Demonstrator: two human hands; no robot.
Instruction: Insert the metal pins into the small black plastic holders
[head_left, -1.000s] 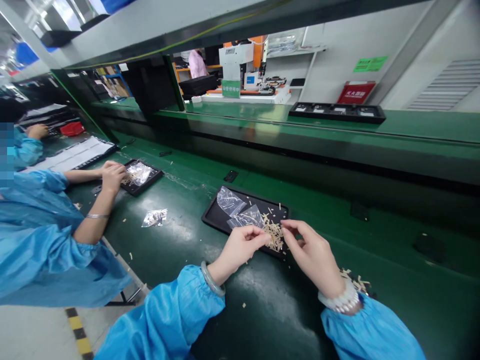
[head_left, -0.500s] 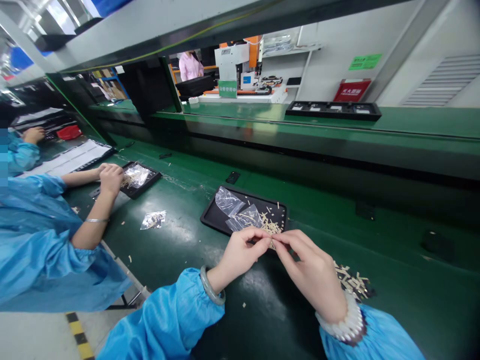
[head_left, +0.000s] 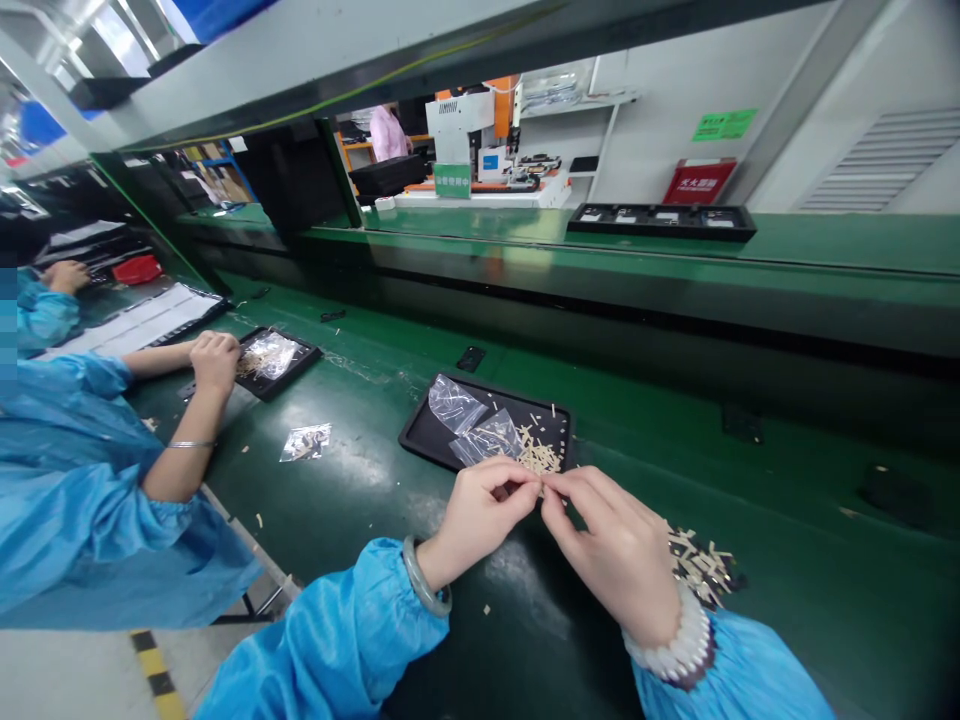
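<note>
My left hand [head_left: 484,510] and my right hand [head_left: 615,545] meet fingertip to fingertip just in front of a black tray [head_left: 420,440]. Both are closed in a pinch; whatever they pinch is too small and too covered by the fingers to name. In the tray lie clear plastic bags [head_left: 491,437] and a heap of small cream-coloured strips [head_left: 538,455]. Another pile of similar strips, mixed with dark bits [head_left: 701,565], rests on the green table [head_left: 360,520] beside my right wrist, partly hidden by it.
At left a co-worker's hands [head_left: 214,360] are at a second black tray [head_left: 296,372]. A small clear bag [head_left: 306,442] lies between us. Small black pieces [head_left: 471,358] lie behind my tray. A raised green shelf [head_left: 480,225] holds a long black tray [head_left: 660,222].
My right hand has shifted slightly left and its fingers have changed angle a little. The fingertips of both hands stay together. The co-worker's hands moved slightly left.
</note>
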